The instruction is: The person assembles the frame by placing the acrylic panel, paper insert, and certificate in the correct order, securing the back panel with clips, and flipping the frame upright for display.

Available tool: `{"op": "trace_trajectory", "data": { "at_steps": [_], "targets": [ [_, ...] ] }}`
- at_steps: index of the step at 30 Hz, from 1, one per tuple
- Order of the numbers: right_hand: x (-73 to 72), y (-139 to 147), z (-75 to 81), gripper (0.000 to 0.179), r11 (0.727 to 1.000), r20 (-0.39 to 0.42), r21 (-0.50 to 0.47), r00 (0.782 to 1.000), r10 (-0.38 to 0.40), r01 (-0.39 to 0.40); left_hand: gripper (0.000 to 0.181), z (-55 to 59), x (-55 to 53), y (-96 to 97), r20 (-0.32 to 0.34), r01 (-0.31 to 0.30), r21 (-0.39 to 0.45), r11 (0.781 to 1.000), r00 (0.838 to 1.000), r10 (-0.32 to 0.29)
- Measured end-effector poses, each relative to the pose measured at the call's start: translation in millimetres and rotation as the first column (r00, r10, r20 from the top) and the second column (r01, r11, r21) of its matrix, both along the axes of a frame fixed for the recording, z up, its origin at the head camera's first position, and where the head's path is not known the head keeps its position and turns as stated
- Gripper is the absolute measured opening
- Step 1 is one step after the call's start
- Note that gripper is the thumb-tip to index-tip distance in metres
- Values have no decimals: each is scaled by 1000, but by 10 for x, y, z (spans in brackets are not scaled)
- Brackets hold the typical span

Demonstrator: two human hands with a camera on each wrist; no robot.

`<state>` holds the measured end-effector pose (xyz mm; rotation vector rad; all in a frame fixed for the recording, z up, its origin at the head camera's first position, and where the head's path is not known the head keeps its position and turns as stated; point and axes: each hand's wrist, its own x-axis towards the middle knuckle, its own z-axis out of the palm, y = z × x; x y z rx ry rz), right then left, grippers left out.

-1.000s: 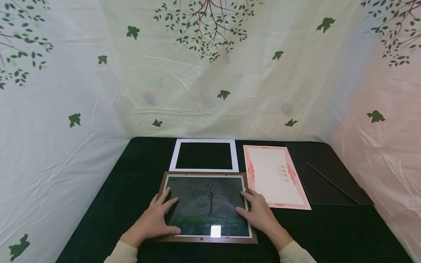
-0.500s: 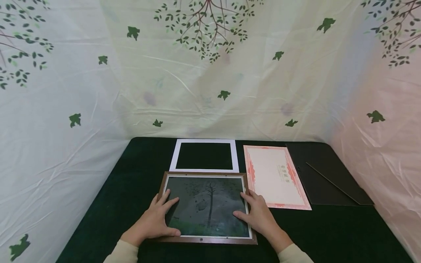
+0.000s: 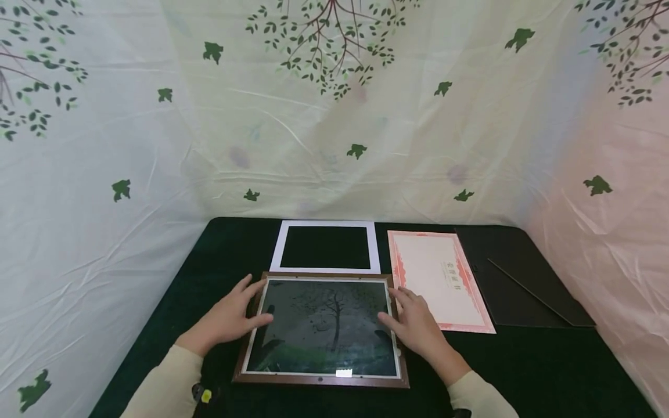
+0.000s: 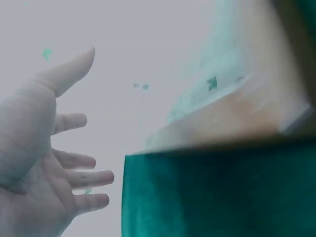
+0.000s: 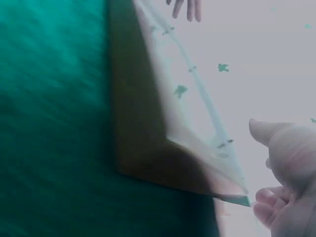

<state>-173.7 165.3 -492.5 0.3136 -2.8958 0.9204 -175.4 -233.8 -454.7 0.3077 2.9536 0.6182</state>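
A brown wooden picture frame [image 3: 282, 380] lies flat on the dark green table, its glass pane [image 3: 319, 325] reflecting a printed tree. Hovering at the frame's left side is my left hand [image 3: 225, 318], fingers spread and thumb over the edge; in the left wrist view the same hand [image 4: 34, 163] holds nothing. By the right side is my right hand [image 3: 420, 328], its thumb reaching over the glass and fingertips close to the rim. The right wrist view shows its thumb straight, the fingers loosely bent, and the frame's corner [image 5: 148, 163] beside it.
A white mat border [image 3: 372, 249] lies just behind the frame. To the right are a pink-edged certificate [image 3: 423, 273] and a black backing board [image 3: 502, 290] with a thin strut [image 3: 528, 290]. A printed curtain [image 3: 313, 162] surrounds the table.
My left hand has lifted off the glass and moved left and away from me, uncovering the frame's lower left corner. My right hand has shifted slightly right and farther away.
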Motion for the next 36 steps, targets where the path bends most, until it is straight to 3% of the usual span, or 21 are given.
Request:
{"op": "trace_trajectory", "data": {
  "at_steps": [3, 7, 14, 19, 27, 36],
  "targets": [
    [-188, 76, 111, 64, 999, -42, -11, 999, 30, -31, 80, 114, -232, -73, -69, 16, -34, 999, 997, -18],
    [-488, 141, 237, 61, 996, -37, 25, 996, 82, -81, 76, 171, -542, -108, -119, 73, -61, 995, 990, -80],
    [-1078, 86, 275, 57, 976, -29, 124, 983, 183, -178, 74, 88, -944, -104, -132, 126, -138, 982, 981, -145],
    [-1366, 69, 191, 57, 954, 5, 188, 972, 236, -233, 73, 24, -1177, -67, -123, 127, -204, 971, 980, -154],
    [-1559, 45, 153, 65, 920, 119, 271, 958, 261, -284, 75, -59, -1350, -36, -21, 152, -219, 964, 987, -160],
    [-1616, 39, 130, 73, 864, 183, 354, 933, 311, -358, 76, -202, -1367, 38, 68, 157, -202, 967, 987, -146]
  ]
}}
